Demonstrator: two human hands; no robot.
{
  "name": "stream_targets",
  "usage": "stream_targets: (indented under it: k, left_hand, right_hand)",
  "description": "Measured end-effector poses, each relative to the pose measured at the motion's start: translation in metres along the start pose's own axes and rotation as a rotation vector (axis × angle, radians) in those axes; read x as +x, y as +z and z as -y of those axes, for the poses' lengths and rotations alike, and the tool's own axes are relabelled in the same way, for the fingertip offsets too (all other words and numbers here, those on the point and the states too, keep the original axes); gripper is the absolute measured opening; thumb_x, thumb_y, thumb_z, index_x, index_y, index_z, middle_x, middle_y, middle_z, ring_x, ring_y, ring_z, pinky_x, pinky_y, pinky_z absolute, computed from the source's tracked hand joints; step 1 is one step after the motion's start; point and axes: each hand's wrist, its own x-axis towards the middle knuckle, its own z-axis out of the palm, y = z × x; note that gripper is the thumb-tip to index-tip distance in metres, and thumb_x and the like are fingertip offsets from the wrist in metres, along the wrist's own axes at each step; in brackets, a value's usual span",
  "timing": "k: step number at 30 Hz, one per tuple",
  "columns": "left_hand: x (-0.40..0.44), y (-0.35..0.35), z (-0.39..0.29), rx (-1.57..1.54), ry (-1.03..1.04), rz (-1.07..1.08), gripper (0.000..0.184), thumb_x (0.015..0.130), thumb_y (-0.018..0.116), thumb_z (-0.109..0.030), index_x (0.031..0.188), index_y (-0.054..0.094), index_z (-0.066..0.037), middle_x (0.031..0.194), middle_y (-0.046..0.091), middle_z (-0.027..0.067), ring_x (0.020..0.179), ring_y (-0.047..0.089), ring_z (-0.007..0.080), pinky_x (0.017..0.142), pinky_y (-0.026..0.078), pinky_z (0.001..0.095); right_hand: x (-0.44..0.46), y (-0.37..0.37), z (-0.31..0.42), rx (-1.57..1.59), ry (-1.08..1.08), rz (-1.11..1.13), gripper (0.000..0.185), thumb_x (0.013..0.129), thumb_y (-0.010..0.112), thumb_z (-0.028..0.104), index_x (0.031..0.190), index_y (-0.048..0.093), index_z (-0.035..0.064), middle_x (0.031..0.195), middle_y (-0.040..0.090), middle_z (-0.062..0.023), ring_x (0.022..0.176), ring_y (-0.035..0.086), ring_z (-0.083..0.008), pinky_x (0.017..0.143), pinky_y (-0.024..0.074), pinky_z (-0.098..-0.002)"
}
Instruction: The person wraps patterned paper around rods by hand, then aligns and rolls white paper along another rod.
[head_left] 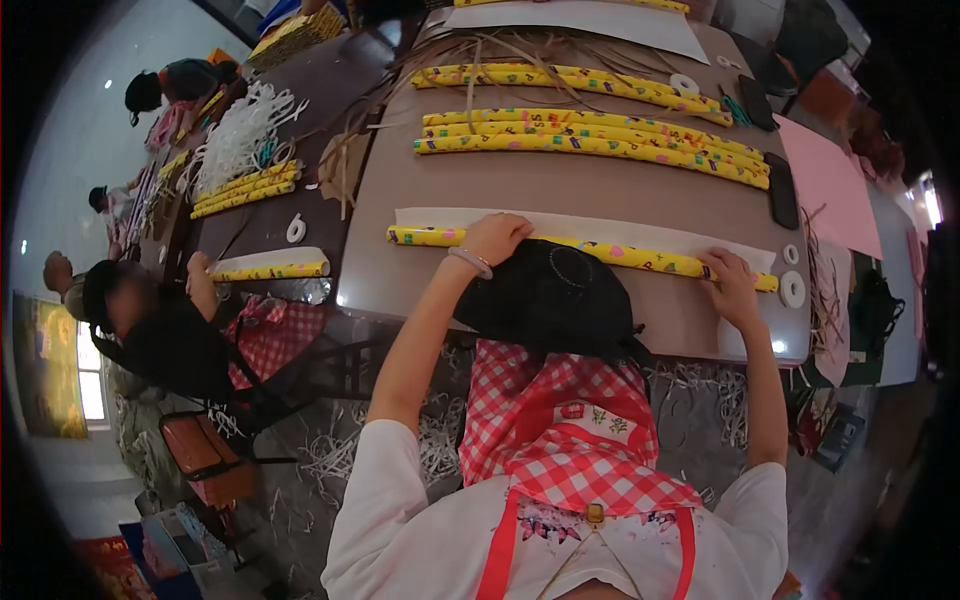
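Observation:
A long roll of yellow patterned wrapping paper [640, 257] lies across the brown table, with a strip of white paper backing [620, 230] showing along its far side. Near its left part, my left hand [495, 238] is closed over the roll, some fingers hidden by the black cap [550, 295]. Toward the right end, my right hand [731, 283] curls its fingers over the same roll. Two white tape rings [792, 289] lie just right of the roll's end.
Several finished yellow rolls [600, 135] lie farther back on the table [380, 270]. Brown paper strips [510, 47], a dark phone [783, 190] and green-handled scissors [737, 110] are around them. A co-worker [150, 325] sits at the left table, holding another yellow roll [270, 269].

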Motion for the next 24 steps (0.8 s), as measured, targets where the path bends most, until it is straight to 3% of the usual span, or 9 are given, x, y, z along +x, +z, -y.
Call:
stream_targets:
  k: [9, 13, 16, 18, 20, 23, 24]
  left_hand:
    - [-0.002, -0.007, -0.003, 0.074, 0.13, 0.004, 0.026, 0.09, 0.053, -0.022, 0.088, 0.064, 0.001, 0.085, 0.063, 0.0204, 0.084, 0.058, 0.0387, 0.076, 0.046, 0.0439]
    - [-0.007, -0.016, -0.012, 0.01, 0.165, -0.036, 0.024, 0.09, 0.052, -0.019, 0.089, 0.064, 0.002, 0.09, 0.063, 0.0195, 0.087, 0.058, 0.0378, 0.078, 0.046, 0.0425]
    - [-0.021, -0.028, -0.025, 0.049, 0.186, -0.105, 0.018, 0.089, 0.054, -0.014, 0.094, 0.064, 0.0, 0.093, 0.063, 0.0176, 0.088, 0.059, 0.0352, 0.079, 0.046, 0.041]
    - [-0.038, -0.034, -0.04, -0.002, 0.141, -0.176, 0.015, 0.089, 0.056, -0.011, 0.097, 0.063, 0.0, 0.095, 0.064, 0.0158, 0.091, 0.061, 0.0321, 0.08, 0.047, 0.0373]
    - [-0.055, -0.04, -0.056, -0.024, 0.133, -0.23, 0.016, 0.09, 0.056, -0.011, 0.099, 0.064, 0.0, 0.097, 0.065, 0.0148, 0.093, 0.061, 0.0302, 0.08, 0.047, 0.0345]
    - [-0.074, -0.036, -0.096, -0.069, 0.165, -0.285, 0.016, 0.089, 0.056, -0.006, 0.102, 0.064, -0.002, 0.1, 0.064, 0.0137, 0.095, 0.061, 0.0282, 0.081, 0.047, 0.0334]
    - [-0.078, -0.033, -0.107, -0.098, 0.176, -0.268, 0.016, 0.088, 0.058, -0.005, 0.102, 0.064, -0.003, 0.102, 0.064, 0.0144, 0.096, 0.061, 0.0292, 0.081, 0.048, 0.0339]
  right_hand:
    - [-0.006, 0.001, 0.003, 0.016, -0.02, -0.09, 0.051, 0.072, 0.071, 0.016, 0.121, 0.056, 0.0132, 0.119, 0.054, -0.008, 0.113, 0.049, -0.0283, 0.097, 0.0361, -0.0396]
    - [-0.029, -0.029, -0.001, -0.022, 0.082, -0.216, 0.04, 0.078, 0.067, 0.016, 0.117, 0.059, 0.0144, 0.117, 0.055, -0.0053, 0.107, 0.052, -0.0281, 0.093, 0.0392, -0.0384]
    - [-0.065, -0.046, -0.051, -0.16, 0.209, -0.494, 0.031, 0.08, 0.063, 0.015, 0.111, 0.06, 0.0138, 0.112, 0.055, -0.0054, 0.1, 0.056, -0.0279, 0.087, 0.0413, -0.04]
    - [-0.093, -0.054, -0.092, -0.161, 0.528, -0.479, 0.028, 0.082, 0.061, 0.013, 0.109, 0.06, 0.0143, 0.108, 0.055, -0.0059, 0.102, 0.055, -0.0285, 0.086, 0.0418, -0.041]
    - [-0.11, -0.058, -0.116, -0.21, 0.537, -0.455, 0.028, 0.081, 0.062, 0.015, 0.108, 0.059, 0.015, 0.111, 0.052, -0.0065, 0.104, 0.054, -0.0296, 0.086, 0.0419, -0.0429]
    - [-0.112, -0.058, -0.131, -0.132, 0.689, -0.19, 0.038, 0.076, 0.069, 0.026, 0.112, 0.061, 0.0152, 0.118, 0.046, -0.0081, 0.109, 0.05, -0.0291, 0.09, 0.0397, -0.0449]
    - [-0.111, -0.055, -0.135, -0.135, 0.688, -0.197, 0.038, 0.076, 0.069, 0.026, 0.112, 0.061, 0.0152, 0.118, 0.046, -0.0081, 0.109, 0.05, -0.0291, 0.09, 0.0397, -0.0449]
